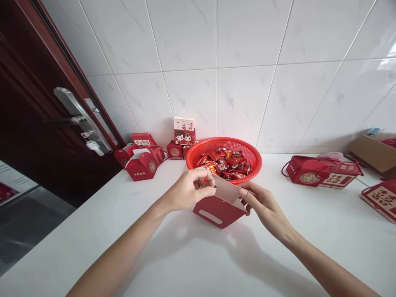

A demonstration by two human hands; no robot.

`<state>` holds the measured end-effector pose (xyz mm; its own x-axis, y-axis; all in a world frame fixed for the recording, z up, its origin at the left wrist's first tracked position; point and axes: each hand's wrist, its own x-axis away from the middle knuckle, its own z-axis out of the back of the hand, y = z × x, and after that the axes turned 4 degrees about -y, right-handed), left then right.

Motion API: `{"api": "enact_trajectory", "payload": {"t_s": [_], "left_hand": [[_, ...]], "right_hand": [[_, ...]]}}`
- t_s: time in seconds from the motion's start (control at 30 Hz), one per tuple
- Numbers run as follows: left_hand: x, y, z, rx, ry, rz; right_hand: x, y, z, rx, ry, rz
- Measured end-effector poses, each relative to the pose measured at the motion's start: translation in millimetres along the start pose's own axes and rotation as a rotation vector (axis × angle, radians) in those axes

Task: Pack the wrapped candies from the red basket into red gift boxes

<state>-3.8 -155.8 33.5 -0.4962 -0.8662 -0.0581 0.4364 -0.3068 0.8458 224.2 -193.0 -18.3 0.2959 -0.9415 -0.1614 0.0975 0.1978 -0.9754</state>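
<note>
A red paper box (216, 212) with a pale strip on its near face stands on the white table, its top open and the pale inside showing. At its upper left edge is my left hand (193, 187), thumb and fingers pinched together on the rim. My right hand (262, 202) grips the box's right edge between thumb and fingers. Just behind the box sits a red plastic basket (256, 159) holding many wrapped candies (227, 163). What lies inside the box is hidden.
Several red boxes (141, 165) stand at the back left, near a dark red door (27, 82). An upright printed box (184, 131) is by the tiled wall. More boxes (309, 171) and a cardboard carton (371, 154) are at the right.
</note>
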Motion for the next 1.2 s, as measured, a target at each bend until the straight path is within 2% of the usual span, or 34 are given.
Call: {"api": "enact_trajectory", "payload": {"t_s": [0.2, 0.37, 0.6, 0.7, 0.87, 1.0, 1.2], "left_hand": [[1, -2, -3.4, 0.052, -0.034, 0.003], [3, -8, -3.5, 0.071, -0.107, 0.069], [1, -20, -11.7, 0.237, -0.029, 0.099], [2, -21, -13.9, 0.239, 0.010, 0.084], [4, -14, -13.5, 0.170, -0.006, 0.039], [4, -12, -11.5, 0.067, -0.006, 0.058], [7, -10, -3.8, -0.089, -0.035, 0.117]], "right_hand": [[-10, 0, 2, -0.016, 0.100, -0.034], [-14, 4, 0, -0.105, 0.107, -0.083], [-21, 8, -8, -0.233, 0.119, -0.118], [-22, 8, -12, -0.248, 0.129, -0.119], [-21, 9, -12, -0.227, 0.136, -0.120], [-19, 6, -6, -0.091, 0.079, -0.108], [-15, -5, 10, 0.043, -0.146, -0.048]]}}
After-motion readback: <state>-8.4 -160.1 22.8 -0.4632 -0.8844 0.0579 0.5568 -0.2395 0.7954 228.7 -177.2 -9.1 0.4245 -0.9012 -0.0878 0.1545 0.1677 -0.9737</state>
